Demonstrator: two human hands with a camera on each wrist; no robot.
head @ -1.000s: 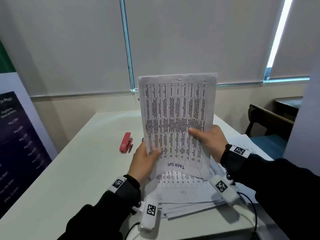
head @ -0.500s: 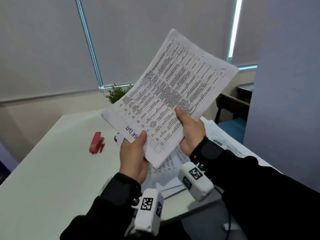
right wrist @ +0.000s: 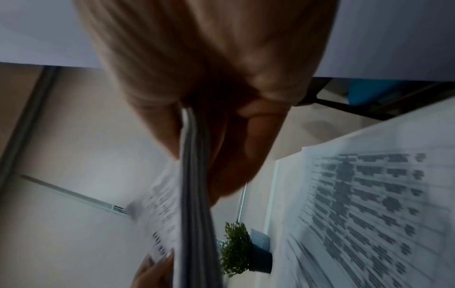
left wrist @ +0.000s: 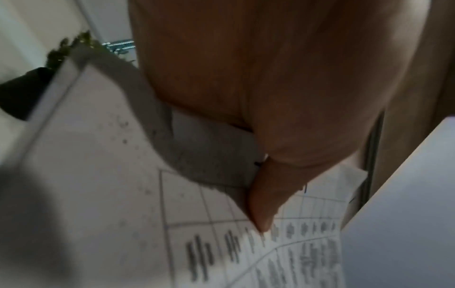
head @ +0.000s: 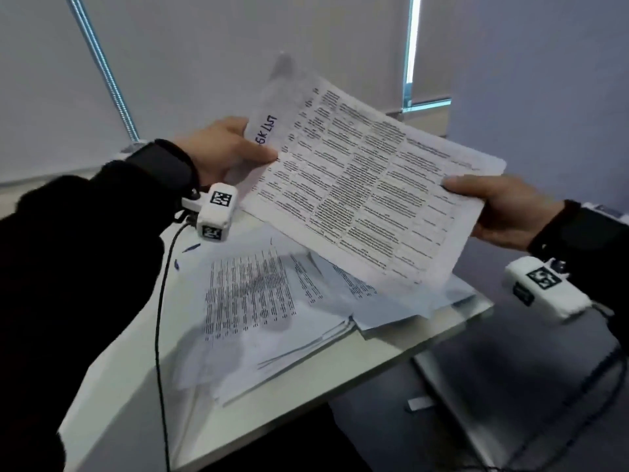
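Pinching the short edge by the handwritten title, the left hand (head: 221,148) is clamped on one sheaf of printed sheets (head: 367,195), held in the air above the table (head: 340,379). The opposite edge is gripped by the right hand (head: 500,212), thumb on top. The sheaf is judged light, limp and easily creased, so both ends are best supported. Two hands, one sheaf, one loose pile of papers (head: 272,301) beneath, its sheets uncounted.

The sheaf of papers (head: 367,199) stretches between the fingers of the left hand (head: 218,148) and those of the right hand (head: 503,212), above loose sheets (head: 258,301) lying on the table (head: 340,376) below the fingers
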